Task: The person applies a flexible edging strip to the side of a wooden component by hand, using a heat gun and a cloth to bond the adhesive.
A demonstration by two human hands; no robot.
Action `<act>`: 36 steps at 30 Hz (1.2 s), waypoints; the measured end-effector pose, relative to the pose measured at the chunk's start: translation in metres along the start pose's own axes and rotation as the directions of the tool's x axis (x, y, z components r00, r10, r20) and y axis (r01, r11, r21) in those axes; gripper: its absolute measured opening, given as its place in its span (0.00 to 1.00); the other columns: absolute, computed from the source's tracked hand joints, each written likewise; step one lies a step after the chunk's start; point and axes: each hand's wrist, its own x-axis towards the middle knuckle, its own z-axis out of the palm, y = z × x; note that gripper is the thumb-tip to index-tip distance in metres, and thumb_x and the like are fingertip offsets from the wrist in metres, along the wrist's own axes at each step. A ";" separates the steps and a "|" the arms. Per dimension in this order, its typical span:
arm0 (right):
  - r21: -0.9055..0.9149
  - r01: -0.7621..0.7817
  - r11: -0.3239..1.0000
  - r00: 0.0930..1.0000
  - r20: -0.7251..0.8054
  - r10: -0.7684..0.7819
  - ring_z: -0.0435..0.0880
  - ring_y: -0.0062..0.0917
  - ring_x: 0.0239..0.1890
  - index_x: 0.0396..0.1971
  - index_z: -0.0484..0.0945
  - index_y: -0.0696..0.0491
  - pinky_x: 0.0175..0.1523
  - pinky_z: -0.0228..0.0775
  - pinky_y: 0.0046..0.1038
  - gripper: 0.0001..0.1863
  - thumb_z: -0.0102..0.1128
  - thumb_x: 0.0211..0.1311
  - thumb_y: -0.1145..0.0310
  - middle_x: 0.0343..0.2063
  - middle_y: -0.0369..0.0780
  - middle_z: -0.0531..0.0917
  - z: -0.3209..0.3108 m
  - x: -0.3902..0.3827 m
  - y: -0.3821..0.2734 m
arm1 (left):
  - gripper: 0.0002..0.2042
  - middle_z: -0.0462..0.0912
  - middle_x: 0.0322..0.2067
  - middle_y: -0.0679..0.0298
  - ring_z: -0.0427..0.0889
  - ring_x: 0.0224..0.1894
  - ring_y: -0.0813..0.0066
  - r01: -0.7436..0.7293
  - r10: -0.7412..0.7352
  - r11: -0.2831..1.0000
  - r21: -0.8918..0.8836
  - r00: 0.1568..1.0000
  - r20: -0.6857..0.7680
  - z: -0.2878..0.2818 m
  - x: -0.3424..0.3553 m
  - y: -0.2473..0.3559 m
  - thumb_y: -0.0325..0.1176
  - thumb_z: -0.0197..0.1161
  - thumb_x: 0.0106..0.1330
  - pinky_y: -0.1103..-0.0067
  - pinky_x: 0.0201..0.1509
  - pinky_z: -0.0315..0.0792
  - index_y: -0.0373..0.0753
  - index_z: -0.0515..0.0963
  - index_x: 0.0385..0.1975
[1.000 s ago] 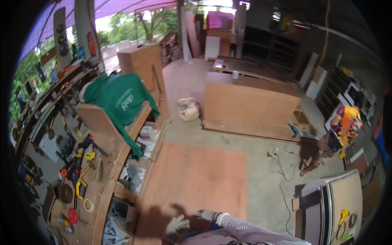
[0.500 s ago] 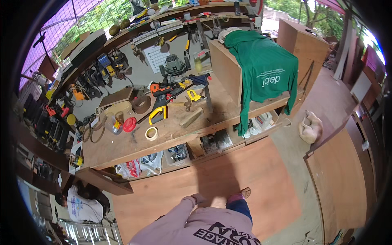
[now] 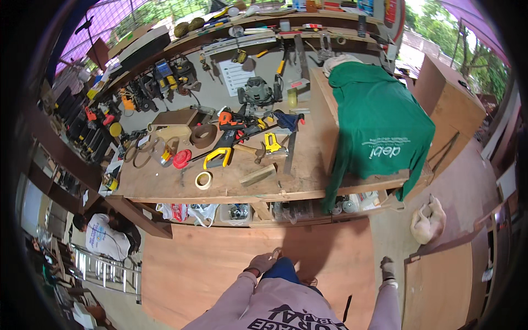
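We stand in an open-sided workshop with a concrete floor point(image 3: 392, 236). A wooden workbench point(image 3: 159, 179) spans the front, bearing a green long-sleeved shirt point(image 3: 379, 121) and a hammer point(image 3: 246, 149). Our left hand point(image 3: 265, 262) is low, beside the blue legwear point(image 3: 283, 270); our right hand point(image 3: 388, 268) extends sideways, near the plywood sheet point(image 3: 192, 264). We cannot tell either grip's state. The sheet, reddish-brown and flat, lies before the workbench.

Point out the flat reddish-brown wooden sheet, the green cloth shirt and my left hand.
Flat reddish-brown wooden sheet point(image 3: 192, 258): head view, left part of its top face.
Green cloth shirt point(image 3: 379, 124): head view, middle of its draped body.
Left hand point(image 3: 264, 262): head view, middle of the hand.
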 end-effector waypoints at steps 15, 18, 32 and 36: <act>-0.247 0.590 0.769 0.730 0.571 -0.377 0.87 0.44 0.50 0.50 0.86 0.55 0.58 0.77 0.38 0.17 0.63 0.70 0.60 0.45 0.50 0.89 0.335 -0.102 -0.263 | 0.43 0.61 0.74 0.46 0.56 0.77 0.44 0.145 -0.018 0.982 0.120 0.703 -0.711 -0.260 0.116 -0.019 0.44 0.68 0.60 0.53 0.79 0.50 0.35 0.59 0.74; -0.194 0.789 0.583 0.600 0.444 -0.665 0.83 0.49 0.55 0.55 0.81 0.57 0.61 0.74 0.43 0.18 0.60 0.71 0.65 0.49 0.52 0.85 0.406 -0.084 -0.347 | 0.44 0.62 0.74 0.47 0.54 0.78 0.45 0.090 0.047 0.974 0.206 0.814 -0.578 -0.288 0.156 -0.033 0.46 0.68 0.58 0.53 0.79 0.50 0.36 0.59 0.75; -0.599 0.737 0.313 0.595 0.356 -0.720 0.71 0.54 0.64 0.60 0.74 0.61 0.70 0.61 0.50 0.24 0.54 0.73 0.60 0.59 0.56 0.76 0.550 -0.004 -0.440 | 0.17 0.84 0.42 0.58 0.83 0.48 0.58 -0.016 0.112 0.972 0.236 0.910 -0.399 -0.330 0.199 -0.060 0.36 0.59 0.63 0.62 0.52 0.74 0.40 0.79 0.51; -0.637 0.693 0.338 0.660 0.372 -0.652 0.72 0.53 0.64 0.57 0.77 0.59 0.69 0.63 0.50 0.23 0.54 0.73 0.57 0.59 0.55 0.77 0.554 -0.008 -0.465 | 0.07 0.83 0.33 0.64 0.83 0.35 0.63 -0.060 0.249 0.942 0.329 0.783 -0.570 -0.328 0.198 -0.062 0.35 0.59 0.62 0.62 0.41 0.74 0.45 0.80 0.36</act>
